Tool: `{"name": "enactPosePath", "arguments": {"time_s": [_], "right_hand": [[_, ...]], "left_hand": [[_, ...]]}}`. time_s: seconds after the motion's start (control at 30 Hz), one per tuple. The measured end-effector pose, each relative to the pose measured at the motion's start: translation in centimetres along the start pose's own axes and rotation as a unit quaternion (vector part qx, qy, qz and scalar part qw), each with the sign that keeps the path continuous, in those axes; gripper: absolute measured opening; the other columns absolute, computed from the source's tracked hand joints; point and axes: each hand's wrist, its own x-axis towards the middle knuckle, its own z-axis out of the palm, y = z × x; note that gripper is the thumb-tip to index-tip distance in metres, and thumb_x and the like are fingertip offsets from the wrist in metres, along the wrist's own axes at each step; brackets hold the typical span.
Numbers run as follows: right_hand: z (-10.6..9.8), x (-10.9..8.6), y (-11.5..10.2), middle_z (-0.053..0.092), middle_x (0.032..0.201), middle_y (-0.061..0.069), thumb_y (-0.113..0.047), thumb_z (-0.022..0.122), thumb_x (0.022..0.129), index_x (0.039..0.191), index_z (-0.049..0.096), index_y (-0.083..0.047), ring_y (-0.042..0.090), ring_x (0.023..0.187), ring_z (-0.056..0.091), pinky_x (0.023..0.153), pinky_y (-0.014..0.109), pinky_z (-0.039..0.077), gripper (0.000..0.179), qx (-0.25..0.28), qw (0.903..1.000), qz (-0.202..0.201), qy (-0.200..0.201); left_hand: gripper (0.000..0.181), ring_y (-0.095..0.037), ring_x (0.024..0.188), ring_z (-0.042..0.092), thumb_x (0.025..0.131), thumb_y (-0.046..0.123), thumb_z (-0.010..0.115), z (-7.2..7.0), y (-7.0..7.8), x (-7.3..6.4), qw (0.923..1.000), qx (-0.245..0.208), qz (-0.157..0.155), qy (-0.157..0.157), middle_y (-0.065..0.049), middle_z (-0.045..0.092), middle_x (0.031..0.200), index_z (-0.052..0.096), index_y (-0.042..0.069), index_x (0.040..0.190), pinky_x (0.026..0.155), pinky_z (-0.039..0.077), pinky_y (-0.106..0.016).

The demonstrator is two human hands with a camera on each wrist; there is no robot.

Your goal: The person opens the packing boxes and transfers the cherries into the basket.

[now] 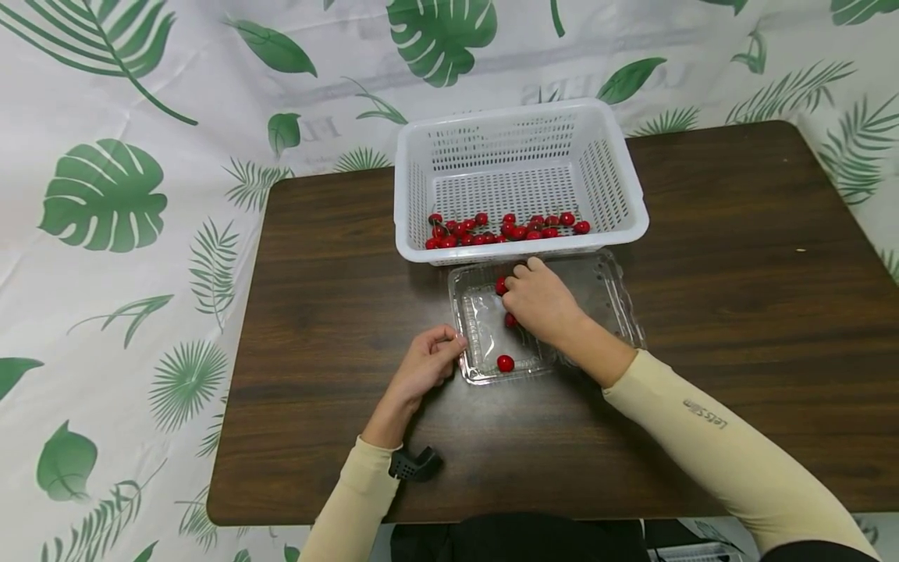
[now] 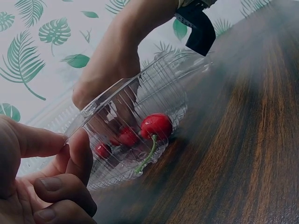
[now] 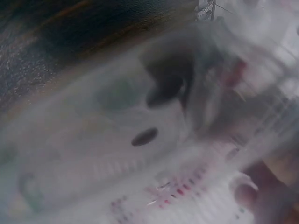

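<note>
A clear plastic clamshell box [image 1: 485, 373] lies unfolded on the table, its lid spread to the right. My left hand [image 1: 430, 361] pinches the box's left rim between thumb and index finger. Over the box reaches my right hand [image 1: 539, 300], fingers curled down with a red cherry [image 1: 502, 286] at their tips. Another cherry [image 1: 510, 320] lies beneath that hand. A stemmed cherry [image 2: 156, 126] rests against the near wall in the left wrist view. The right wrist view is blurred by the lid, and the fingertips are partly hidden.
Behind the box stands a white perforated basket [image 1: 521, 251] with several cherries [image 1: 520, 232] along its near side. The brown wooden table [image 1: 737, 312] extends to both sides. A leaf-patterned cloth [image 1: 105, 312] hangs beyond its edges.
</note>
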Motion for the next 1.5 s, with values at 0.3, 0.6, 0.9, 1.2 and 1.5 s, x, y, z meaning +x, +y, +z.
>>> {"name": "enactPosePath", "arguments": {"time_s": [0.3,0.6,0.9,1.2,1.5], "right_hand": [[0.5,-0.1,0.1,0.062,0.082,0.003,-0.018,0.078,0.082,0.075,0.072,-0.014,0.025,0.075,0.049,0.071,0.037,0.029,0.010,-0.003,0.9998,-0.008,0.020],[0.5,0.2,0.0,0.063,0.079,0.003,-0.018,0.079,0.081,0.073,0.072,-0.013,0.025,0.075,0.049,0.072,0.038,0.029,0.012,-0.002,0.9993,-0.015,0.033],[0.6,0.0,0.1,0.061,0.088,0.007,-0.017,0.076,0.084,0.089,0.072,-0.009,0.027,0.081,0.051,0.073,0.038,0.031,0.010,0.008,0.9990,-0.020,0.039],[-1.4,-1.4,0.6,0.054,0.086,0.005,-0.015,0.074,0.086,0.088,0.069,-0.011,0.025,0.079,0.047,0.068,0.037,0.032,0.007,0.106,0.9912,-0.030,0.074],[-1.2,-2.3,-0.3,0.062,0.085,-0.001,-0.018,0.076,0.081,0.069,0.069,-0.020,0.024,0.080,0.053,0.068,0.037,0.033,0.014,0.054,0.9958,-0.071,0.016]], "left_hand": [[0.013,-0.004,0.040,0.026,0.098,0.011,0.058,0.1,-0.1,0.1,1.0000,0.002,0.004,-0.004,0.006,0.041,0.051,0.055,0.004,0.088,0.038,0.020,-0.021],[0.014,-0.005,0.040,0.027,0.099,0.010,0.057,0.0,0.0,0.0,1.0000,-0.006,0.003,0.002,0.003,0.046,0.054,0.055,0.004,0.086,0.038,0.020,-0.021],[0.013,-0.005,0.040,0.028,0.098,0.010,0.058,0.0,0.0,0.0,1.0000,0.000,0.006,0.001,0.005,0.045,0.053,0.054,0.004,0.087,0.038,0.021,-0.020],[0.012,-0.005,0.041,0.028,0.097,0.009,0.058,0.1,-0.1,0.0,1.0000,0.005,0.001,0.003,0.003,0.047,0.055,0.055,0.006,0.086,0.039,0.022,-0.021],[0.012,-0.004,0.042,0.028,0.097,0.009,0.059,-0.1,-0.1,0.1,1.0000,-0.003,0.004,0.005,0.005,0.047,0.055,0.055,0.006,0.086,0.039,0.021,-0.020]]}}
